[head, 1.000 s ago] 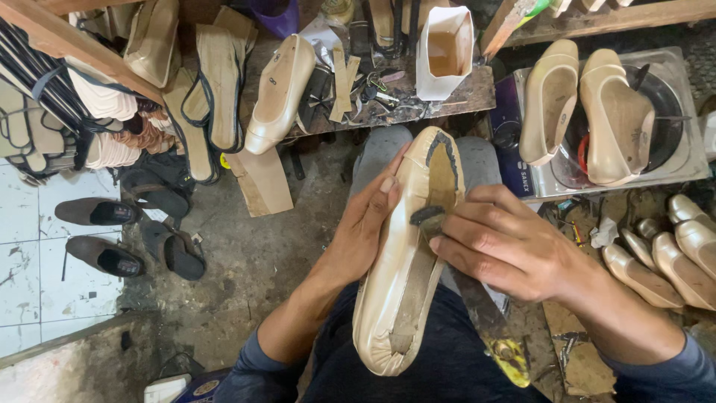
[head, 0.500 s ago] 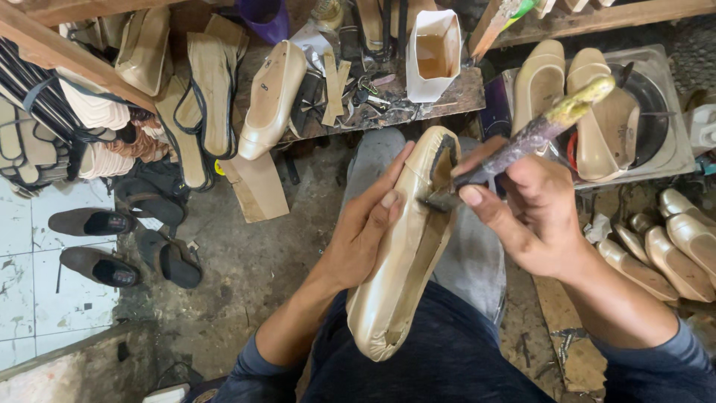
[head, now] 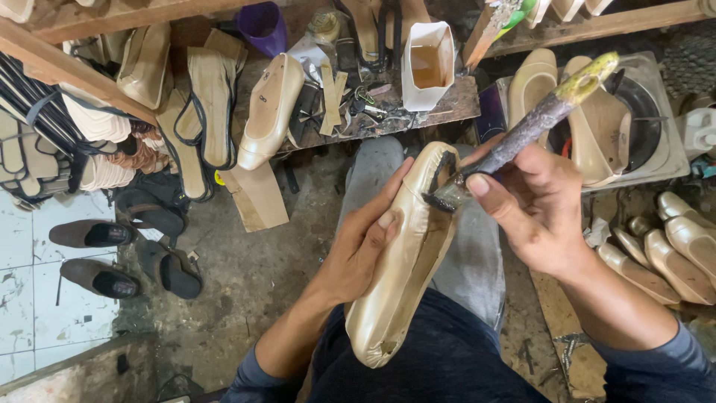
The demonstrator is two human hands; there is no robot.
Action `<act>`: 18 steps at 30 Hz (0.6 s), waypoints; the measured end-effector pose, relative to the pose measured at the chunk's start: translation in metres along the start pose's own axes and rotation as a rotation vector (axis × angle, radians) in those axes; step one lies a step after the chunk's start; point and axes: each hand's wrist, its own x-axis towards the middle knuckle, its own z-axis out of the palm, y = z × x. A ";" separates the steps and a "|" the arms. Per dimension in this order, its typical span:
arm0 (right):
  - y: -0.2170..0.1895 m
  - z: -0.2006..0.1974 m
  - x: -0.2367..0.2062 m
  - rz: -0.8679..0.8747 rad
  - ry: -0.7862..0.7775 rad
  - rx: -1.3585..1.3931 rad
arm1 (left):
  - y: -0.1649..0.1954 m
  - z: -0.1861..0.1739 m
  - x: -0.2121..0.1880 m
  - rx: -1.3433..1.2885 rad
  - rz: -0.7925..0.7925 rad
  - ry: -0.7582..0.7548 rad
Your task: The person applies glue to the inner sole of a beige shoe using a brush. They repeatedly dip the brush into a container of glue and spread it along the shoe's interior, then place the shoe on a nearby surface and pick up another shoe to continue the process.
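From the head camera, looking down at my lap: my left hand (head: 365,250) was wrapped around the side of the gold shoe (head: 403,261), fingers clasped on its upper, thumb along the edge, holding it sole-up and tilted across my thigh with the toe toward my belly and the heel end pointing at the bench. My right hand (head: 541,205) was clenched around the brush (head: 522,134), a stained stick of a handle, its dark bristle end touching the inside of the heel opening.

To do this stroke well, I judged I should keep the shoe braced hard against my leg, work the bristles only along the folded rim, and lay the glue thin, so none ran onto the shiny outside.

Containers: the white cut-open jug (head: 427,63) stood on the low wooden bench (head: 462,101), just past the shoe; it held a brownish liquid, glue by the look of it, roughly half full. A purple cup (head: 262,26) sat further back to the left; I could not tell what was in it. To the right, a grey square tray (head: 664,142) with a dark round middle carried two pale shoes (head: 533,93). More gold shoes (head: 675,246) lay on the floor by my right arm.
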 end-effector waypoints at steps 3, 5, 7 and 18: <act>-0.001 0.000 0.000 0.009 0.050 -0.063 | 0.001 0.001 0.001 -0.027 -0.026 0.006; -0.002 0.000 -0.001 0.026 0.050 -0.099 | 0.001 0.001 0.001 -0.023 -0.025 0.011; -0.002 -0.001 -0.001 0.059 0.004 -0.113 | 0.001 0.001 0.001 0.005 0.011 0.006; 0.011 0.005 0.009 -0.560 0.038 -0.664 | -0.019 0.003 -0.004 -0.152 0.030 0.086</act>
